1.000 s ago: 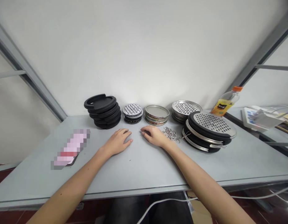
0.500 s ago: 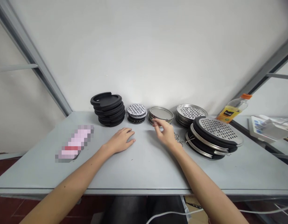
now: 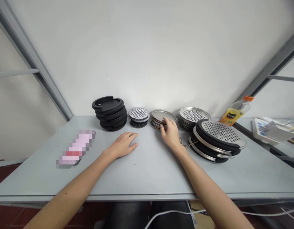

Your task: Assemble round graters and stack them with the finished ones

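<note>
My left hand [image 3: 123,144] lies palm down on the grey table [image 3: 142,178], fingers apart and holding nothing. In front of the stack of flat metal discs [image 3: 162,115] is my right hand [image 3: 170,132], its fingers apart and slightly bent, with nothing seen in them. Its fingertips overlap the stack's front edge in view; whether they touch it I cannot tell. Left of that stack sits a small pile topped by a round metal grater [image 3: 139,113]. Black round holders [image 3: 111,113] are piled behind my left hand.
Larger grater discs [image 3: 194,114] are stacked at the back right. Nearer stand black-rimmed grater assemblies [image 3: 218,140], with small metal clips [image 3: 182,143] beside them. A drink bottle [image 3: 235,113] leans behind. A blurred pink item [image 3: 77,148] lies left; a power strip [image 3: 266,130] is far right.
My right hand has shifted slightly right and its fingers have changed from nearly pinched to more spread. My left hand stays in place. The camera view has moved a little.
</note>
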A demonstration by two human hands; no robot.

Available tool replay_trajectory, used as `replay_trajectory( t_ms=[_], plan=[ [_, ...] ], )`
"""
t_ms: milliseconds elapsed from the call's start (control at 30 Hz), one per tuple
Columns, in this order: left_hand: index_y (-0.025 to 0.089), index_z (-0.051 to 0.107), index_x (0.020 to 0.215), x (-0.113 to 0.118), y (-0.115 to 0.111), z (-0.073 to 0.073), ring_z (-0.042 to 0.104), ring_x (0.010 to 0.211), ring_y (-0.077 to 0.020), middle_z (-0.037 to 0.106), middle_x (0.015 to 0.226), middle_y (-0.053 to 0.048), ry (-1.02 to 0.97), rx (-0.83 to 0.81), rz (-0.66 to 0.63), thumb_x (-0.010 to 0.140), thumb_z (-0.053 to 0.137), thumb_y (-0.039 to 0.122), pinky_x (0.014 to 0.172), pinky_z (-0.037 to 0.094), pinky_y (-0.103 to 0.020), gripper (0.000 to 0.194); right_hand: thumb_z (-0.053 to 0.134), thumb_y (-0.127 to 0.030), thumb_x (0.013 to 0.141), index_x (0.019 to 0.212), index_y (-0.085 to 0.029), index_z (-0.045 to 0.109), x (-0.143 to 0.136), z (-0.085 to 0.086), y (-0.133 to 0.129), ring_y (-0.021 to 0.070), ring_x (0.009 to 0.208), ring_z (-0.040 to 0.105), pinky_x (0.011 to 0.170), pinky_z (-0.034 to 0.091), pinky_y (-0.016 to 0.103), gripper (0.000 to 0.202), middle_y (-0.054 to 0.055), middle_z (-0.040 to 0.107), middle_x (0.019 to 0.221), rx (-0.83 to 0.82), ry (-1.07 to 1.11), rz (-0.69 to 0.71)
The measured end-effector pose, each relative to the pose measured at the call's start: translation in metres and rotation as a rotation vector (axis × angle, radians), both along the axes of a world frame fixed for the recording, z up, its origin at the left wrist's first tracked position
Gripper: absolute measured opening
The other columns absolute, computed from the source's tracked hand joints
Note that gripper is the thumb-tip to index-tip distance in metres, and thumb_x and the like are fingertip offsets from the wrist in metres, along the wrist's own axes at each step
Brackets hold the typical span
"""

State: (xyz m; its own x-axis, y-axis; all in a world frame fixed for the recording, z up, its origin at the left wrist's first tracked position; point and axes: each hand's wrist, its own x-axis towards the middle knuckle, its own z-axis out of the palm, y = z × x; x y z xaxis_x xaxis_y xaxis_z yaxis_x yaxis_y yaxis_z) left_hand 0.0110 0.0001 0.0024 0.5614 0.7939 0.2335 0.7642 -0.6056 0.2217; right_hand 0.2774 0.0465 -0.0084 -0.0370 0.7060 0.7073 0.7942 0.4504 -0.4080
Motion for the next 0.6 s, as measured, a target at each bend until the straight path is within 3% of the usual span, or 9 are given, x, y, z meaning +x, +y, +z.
replay_trajectory(
  t_ms=[133,267,467,600],
  plan=[
    [0.018,0.050,0.132,0.0003,0.0000,0.0010,0.050,0.119,-0.0265,0.055,0.130,-0.012,0.017,-0.009,0.007,0.093,0.048,0.040,0.102,0.041,-0.040,0.044,0.047,-0.020,0.087,0.113,-0.015,0.062,0.0027,0.0014,0.0023,0.0267,0.096,0.060,0.090,0.046,0.045,0.030,0.012,0.069,0.101,0.043,0.122,-0.006],
    [0.019,0.054,0.127,0.0007,-0.0007,0.0026,0.050,0.120,-0.0269,0.054,0.129,-0.012,0.035,-0.022,0.007,0.094,0.047,0.040,0.102,0.041,-0.041,0.040,0.050,-0.025,0.087,0.104,-0.016,0.068,0.0048,0.0049,0.0004,0.0254,0.093,0.059,0.086,0.047,0.041,0.026,0.012,0.065,0.097,0.078,0.179,-0.034],
    [0.018,0.056,0.124,0.0010,-0.0017,0.0039,0.048,0.121,-0.0277,0.053,0.130,-0.013,0.052,-0.032,0.004,0.094,0.046,0.039,0.103,0.040,-0.041,0.038,0.059,-0.033,0.083,0.094,-0.018,0.072,0.0068,0.0015,0.0017,0.0271,0.093,0.057,0.085,0.044,0.043,0.022,0.011,0.065,0.097,0.032,0.077,-0.088],
    [0.019,0.056,0.124,0.0006,-0.0017,0.0033,0.049,0.120,-0.0279,0.053,0.130,-0.013,0.042,-0.035,-0.004,0.094,0.046,0.039,0.102,0.041,-0.042,0.038,0.060,-0.029,0.083,0.087,-0.018,0.070,0.0060,0.0022,0.0010,0.0260,0.092,0.057,0.087,0.041,0.042,0.015,0.009,0.068,0.092,0.028,0.067,-0.085]
  ],
)
